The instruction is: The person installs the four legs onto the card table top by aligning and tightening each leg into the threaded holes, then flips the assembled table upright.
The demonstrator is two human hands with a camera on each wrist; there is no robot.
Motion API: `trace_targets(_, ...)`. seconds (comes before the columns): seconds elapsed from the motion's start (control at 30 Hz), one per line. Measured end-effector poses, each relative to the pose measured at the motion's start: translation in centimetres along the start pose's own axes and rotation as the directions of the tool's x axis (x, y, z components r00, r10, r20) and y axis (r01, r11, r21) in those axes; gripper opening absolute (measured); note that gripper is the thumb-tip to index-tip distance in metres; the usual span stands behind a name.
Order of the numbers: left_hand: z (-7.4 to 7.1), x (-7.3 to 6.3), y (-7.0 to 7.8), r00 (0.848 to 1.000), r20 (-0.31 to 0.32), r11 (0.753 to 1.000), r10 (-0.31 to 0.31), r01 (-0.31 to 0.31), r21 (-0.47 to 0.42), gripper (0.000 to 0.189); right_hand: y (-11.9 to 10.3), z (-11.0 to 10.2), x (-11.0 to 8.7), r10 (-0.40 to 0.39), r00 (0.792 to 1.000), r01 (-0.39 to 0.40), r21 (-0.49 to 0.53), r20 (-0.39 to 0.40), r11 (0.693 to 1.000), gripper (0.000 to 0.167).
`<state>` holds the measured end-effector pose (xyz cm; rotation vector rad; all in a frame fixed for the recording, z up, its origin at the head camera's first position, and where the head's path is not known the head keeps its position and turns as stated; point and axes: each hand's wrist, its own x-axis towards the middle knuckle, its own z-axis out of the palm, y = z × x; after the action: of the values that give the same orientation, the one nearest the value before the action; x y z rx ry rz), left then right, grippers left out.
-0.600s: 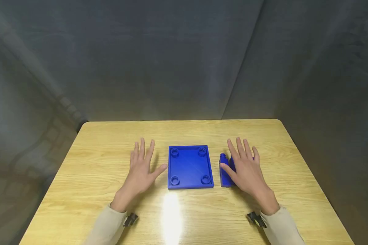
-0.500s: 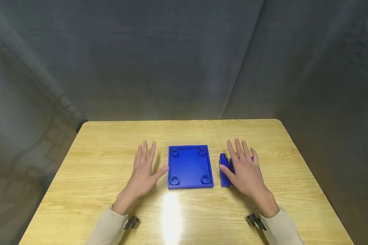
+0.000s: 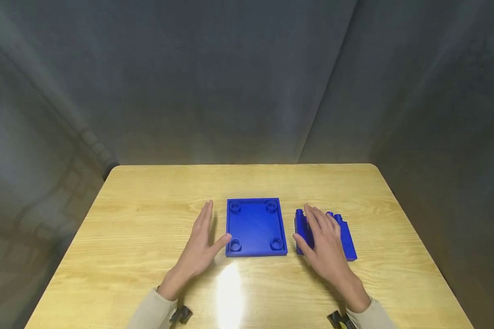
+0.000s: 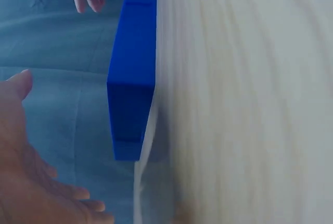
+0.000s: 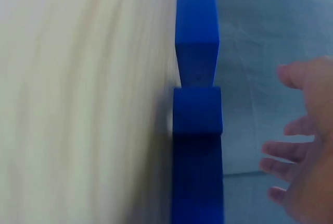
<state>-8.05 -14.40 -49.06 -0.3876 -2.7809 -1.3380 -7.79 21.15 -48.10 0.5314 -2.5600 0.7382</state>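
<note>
A blue square plate [image 3: 255, 228] with a raised rim and a round socket in each corner lies flat on the table. My left hand [image 3: 199, 246] hovers at its left side, fingers straight and thumb by the rim, holding nothing. To the right of the plate lie blue blocks with round pegs at their far ends, one on the left [image 3: 302, 230] and one on the right [image 3: 346, 240]. Over them is my right hand [image 3: 326, 249], hiding the middle of the group. The right wrist view shows that hand [image 5: 309, 146] apart from the nearest block [image 5: 197, 112], gripping nothing.
The wooden table [image 3: 156, 196] has rounded far corners. Grey curtains [image 3: 230, 91] stand behind it and at both sides. A small dark device is strapped at each wrist. Glare lies on the table in front of the plate.
Both hands have drawn a little nearer to the person and inward. The left fingers have come together. My right hand has dropped toward the blue blocks, uncovering the right one. The plate stays put.
</note>
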Motion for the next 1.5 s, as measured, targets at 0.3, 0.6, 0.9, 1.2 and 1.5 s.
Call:
trace_targets(0.3,2.0,-0.6,-1.2,0.997,0.011,0.990,-0.082,0.083,-0.113,0.102,0.6,0.7,-0.9,0.043,0.999,-0.043,0.000,0.008,0.999,0.074)
trace_targets(0.6,3.5,-1.1,-1.9,1.000,-0.007,0.998,0.008,-0.008,-0.067,0.105,1.4,0.8,-1.5,0.034,0.999,-0.032,-0.044,0.035,0.998,0.069)
trace_targets(0.9,3.7,-1.1,-2.2,0.998,0.027,0.997,0.065,-0.066,0.036,0.119,1.5,0.6,-1.6,0.056,0.993,-0.047,-0.080,0.104,0.996,0.077)
trace_targets(1.2,3.9,-1.2,-2.6,0.995,0.038,0.988,0.091,-0.095,0.119,0.110,1.8,0.8,-1.8,0.000,0.994,0.012,-0.108,0.111,0.994,0.082)
trace_targets(1.5,4.0,-1.3,-2.7,0.995,0.029,0.991,0.094,-0.097,0.093,0.107,2.2,1.3,-2.1,-0.052,0.995,0.062,-0.123,0.085,0.990,0.082)
